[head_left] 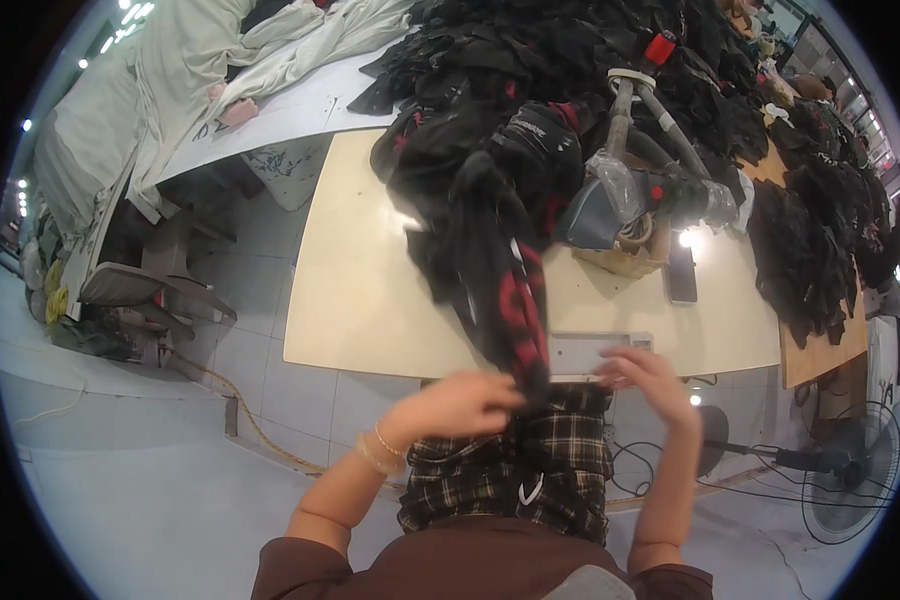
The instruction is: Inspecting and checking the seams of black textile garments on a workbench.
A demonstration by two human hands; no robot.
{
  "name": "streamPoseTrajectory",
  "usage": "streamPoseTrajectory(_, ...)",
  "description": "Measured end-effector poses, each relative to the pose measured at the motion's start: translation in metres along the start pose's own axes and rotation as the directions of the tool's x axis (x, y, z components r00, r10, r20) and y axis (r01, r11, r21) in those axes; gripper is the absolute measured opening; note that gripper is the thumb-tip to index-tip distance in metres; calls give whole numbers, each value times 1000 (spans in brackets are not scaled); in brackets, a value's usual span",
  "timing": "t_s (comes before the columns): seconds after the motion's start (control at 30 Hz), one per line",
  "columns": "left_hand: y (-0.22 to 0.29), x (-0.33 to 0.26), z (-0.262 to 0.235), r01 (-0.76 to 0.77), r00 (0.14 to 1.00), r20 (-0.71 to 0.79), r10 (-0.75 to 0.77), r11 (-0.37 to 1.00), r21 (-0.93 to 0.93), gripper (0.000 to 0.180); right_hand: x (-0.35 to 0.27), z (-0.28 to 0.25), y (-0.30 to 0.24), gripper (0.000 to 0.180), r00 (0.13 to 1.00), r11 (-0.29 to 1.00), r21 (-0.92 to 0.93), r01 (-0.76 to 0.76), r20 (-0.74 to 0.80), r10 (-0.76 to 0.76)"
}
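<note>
At the near edge of the cream table (370, 300), the left hand (460, 405) is closed around the lower end of a black-and-red garment (505, 290) that trails off the edge. At 3 o'clock of it, the right hand (650, 375) pinches a small pale flat piece (585, 352). At 12 o'clock, a dark garment heap (530, 90) and a steam iron (595, 215) crowd the top; its left half lies bare.

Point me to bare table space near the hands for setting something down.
Widest bare patch: left part of the cream table, between its left edge and the black-and-red garment the left hand holds. Narrower strip right of the garment, past the right hand toward the phone. The far side is buried under the black pile.
</note>
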State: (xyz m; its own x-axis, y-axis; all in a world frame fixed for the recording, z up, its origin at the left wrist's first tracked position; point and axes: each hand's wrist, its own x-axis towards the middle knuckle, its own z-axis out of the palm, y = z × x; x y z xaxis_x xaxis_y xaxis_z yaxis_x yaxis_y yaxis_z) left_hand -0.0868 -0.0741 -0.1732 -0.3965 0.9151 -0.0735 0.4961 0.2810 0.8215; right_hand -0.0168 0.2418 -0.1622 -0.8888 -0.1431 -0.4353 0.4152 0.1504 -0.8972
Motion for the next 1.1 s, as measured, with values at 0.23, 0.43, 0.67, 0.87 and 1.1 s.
streamPoseTrajectory(0.23, -17, -12, 19, 193, 955, -156, -252, 927, -321, 39, 61, 81, 43, 57, 949, 954, -290, 76, -272, -158)
streamPoseTrajectory(0.43, -62, -15, 16, 411, 553, -806, -210, 911, 45, 27, 34, 78, 35, 59, 958, 889, -443, -117, -288, -17)
streamPoseTrajectory(0.67, -15, -10, -5, 99, 847, -387, -364, 823, -559, 21, -23, 59, 113, 36, 956, 822, -552, 139, -141, -257)
streamPoseTrajectory(0.87, 47, -91, -53, -522, 847, -247, 470, 649, -553, 37, -99, 9, -6, 41, 985, 950, 295, 103, -163, -56)
streamPoseTrajectory(1.1, 74, -73, -51, -694, 634, -587, 504, 35, -719, 21, -92, -7, -37, 38, 764, 593, 486, 642, -465, -447)
